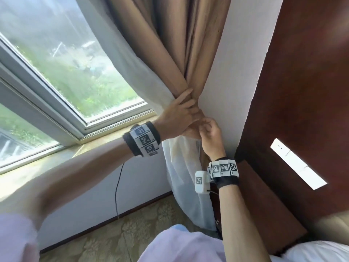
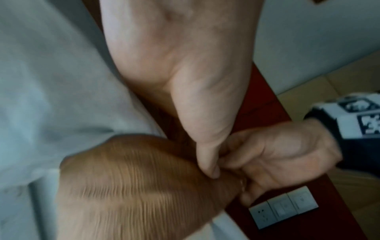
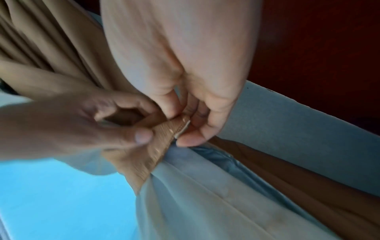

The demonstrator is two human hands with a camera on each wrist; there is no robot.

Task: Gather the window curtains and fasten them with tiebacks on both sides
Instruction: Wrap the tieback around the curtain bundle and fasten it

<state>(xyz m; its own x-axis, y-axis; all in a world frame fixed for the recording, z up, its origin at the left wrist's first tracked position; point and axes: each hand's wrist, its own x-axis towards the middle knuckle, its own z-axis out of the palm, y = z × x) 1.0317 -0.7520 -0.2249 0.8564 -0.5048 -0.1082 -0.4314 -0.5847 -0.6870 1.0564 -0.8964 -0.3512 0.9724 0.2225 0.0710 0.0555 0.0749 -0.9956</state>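
Observation:
A tan curtain [image 1: 170, 53] and a white sheer curtain [image 1: 181, 167] are bunched against the white wall strip right of the window. A ribbed tan tieback [image 3: 158, 151] wraps round the bunch; it fills the lower left wrist view as the tieback [image 2: 133, 186]. My left hand [image 1: 188, 108] curls round the gathered fabric, its thumb [image 3: 141, 138] pinching the band. My right hand [image 1: 204, 125] meets it from below and its fingertips [image 3: 189, 139] pinch the tieback's end, whose white underside shows. Whatever the end fastens to is hidden behind the fingers.
The window [image 1: 66, 63] and its sill [image 1: 56, 157] lie to the left. A dark red wood panel [image 1: 302, 91] with a white socket plate [image 1: 298, 163] stands right of the wall strip. A black cable [image 1: 118, 186] hangs down the wall to patterned carpet [image 1: 113, 233].

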